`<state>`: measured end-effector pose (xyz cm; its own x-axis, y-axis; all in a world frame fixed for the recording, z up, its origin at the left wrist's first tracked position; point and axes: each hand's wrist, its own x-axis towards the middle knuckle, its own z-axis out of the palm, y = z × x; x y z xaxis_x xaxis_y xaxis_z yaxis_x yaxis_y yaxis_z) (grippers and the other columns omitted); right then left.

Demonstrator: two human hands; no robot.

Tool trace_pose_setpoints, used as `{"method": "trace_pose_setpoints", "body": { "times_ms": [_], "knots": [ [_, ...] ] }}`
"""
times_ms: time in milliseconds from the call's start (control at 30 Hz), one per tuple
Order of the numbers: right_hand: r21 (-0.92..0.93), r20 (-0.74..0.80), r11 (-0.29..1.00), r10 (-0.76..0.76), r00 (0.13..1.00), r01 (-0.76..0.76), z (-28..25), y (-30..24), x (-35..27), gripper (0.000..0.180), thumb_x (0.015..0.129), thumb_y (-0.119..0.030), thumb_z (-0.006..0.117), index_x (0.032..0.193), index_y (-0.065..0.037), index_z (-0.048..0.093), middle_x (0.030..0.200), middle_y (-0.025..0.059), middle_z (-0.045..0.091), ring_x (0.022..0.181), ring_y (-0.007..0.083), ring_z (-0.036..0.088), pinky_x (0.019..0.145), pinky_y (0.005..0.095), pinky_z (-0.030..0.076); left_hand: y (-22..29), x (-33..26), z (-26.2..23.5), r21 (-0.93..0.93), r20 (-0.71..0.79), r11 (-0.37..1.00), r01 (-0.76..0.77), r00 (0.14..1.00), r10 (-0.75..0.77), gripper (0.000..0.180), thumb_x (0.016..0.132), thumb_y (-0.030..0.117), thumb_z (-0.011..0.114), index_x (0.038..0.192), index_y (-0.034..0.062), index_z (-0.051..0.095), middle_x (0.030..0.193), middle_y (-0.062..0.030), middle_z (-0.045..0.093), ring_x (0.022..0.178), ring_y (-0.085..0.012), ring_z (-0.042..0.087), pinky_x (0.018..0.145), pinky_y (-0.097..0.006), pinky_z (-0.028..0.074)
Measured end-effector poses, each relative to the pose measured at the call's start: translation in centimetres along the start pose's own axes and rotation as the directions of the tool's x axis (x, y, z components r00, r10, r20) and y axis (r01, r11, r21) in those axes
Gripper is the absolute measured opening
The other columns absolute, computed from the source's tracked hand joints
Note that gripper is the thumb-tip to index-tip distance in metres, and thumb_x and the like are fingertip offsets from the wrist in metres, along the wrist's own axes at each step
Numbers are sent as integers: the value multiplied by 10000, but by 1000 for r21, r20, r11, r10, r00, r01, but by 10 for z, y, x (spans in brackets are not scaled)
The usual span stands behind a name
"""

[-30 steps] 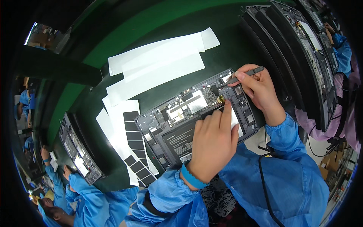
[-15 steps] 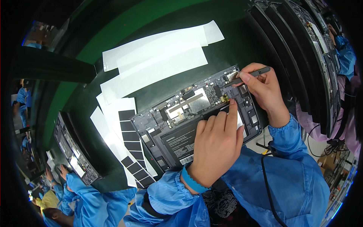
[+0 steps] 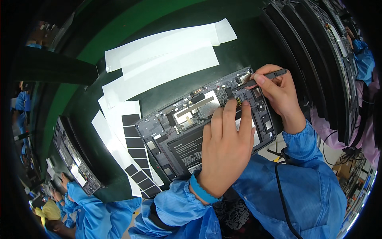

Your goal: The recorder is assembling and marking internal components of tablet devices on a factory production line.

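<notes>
An open laptop base (image 3: 153, 129) lies tilted in front of me, its circuit board and black battery (image 3: 187, 149) exposed. My left hand (image 3: 227, 137), with a blue wristband, rests palm down over the battery. Its fingers are stretched out, and two fingertips touch the board beside a small yellow part (image 3: 239, 102). My right hand (image 3: 280, 89) is closed around a slim black tool (image 3: 276, 74), flat like tweezers. The tool points left and down across the laptop's upper right corner; its tip is at the board near my left fingertips. The fingers of my left hand hide part of the board.
White paper strips (image 3: 171, 57) and a sheet of black rectangular pads (image 3: 137, 153) lie to the left and behind. Several dark laptop parts (image 3: 302, 55) stand in a row at the right. Another laptop base (image 3: 77, 159) is at the left, near a co-worker's blue sleeve (image 3: 85, 195).
My left hand has shifted slightly, and a second finger now reaches the yellow part. The tool in my right hand has tilted a little. The view has moved slightly.
</notes>
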<state>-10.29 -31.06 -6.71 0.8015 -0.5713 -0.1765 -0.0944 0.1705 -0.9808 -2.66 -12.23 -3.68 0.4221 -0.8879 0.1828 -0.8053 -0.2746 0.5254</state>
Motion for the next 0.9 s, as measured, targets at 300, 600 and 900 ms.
{"method": "trace_pose_setpoints", "body": {
  "times_ms": [300, 600, 900],
  "knots": [
    [2, -13, 1000, -31, 999, 31, 6, -4, -2, 128, 892, -102, 676, 928, 18, 651, 824, 85, 686, 755, 112, 677, 644, 208, 533, 7, -3, 15, 219, -6, 976, -19, 1000, 21, 553, 782, 220, 701, 1251, -23, 540, 1358, -269, 481, 1298, -381, 441, 999, -462, 398],
    [-57, -12, 998, -19, 1000, 18, 11, -10, 2, 125, 890, -89, 673, 927, 28, 649, 816, 73, 676, 764, 113, 676, 650, 201, 518, 20, 7, 24, 368, -16, 930, 14, 1000, -9, 499, 825, 250, 633, 1220, -38, 532, 1331, -325, 479, 1304, -407, 433, 1051, -468, 373],
    [-141, -44, 987, -87, 995, 80, 8, 1, 1, 89, 904, -114, 637, 894, -25, 629, 764, 57, 693, 464, 0, 393, 404, 172, 254, 31, 4, 26, 458, -31, 887, 59, 998, -51, 478, 875, 250, 487, 1268, -21, 492, 1320, -372, 461, 1316, -445, 396, 1095, -448, 299]
  ]
}}
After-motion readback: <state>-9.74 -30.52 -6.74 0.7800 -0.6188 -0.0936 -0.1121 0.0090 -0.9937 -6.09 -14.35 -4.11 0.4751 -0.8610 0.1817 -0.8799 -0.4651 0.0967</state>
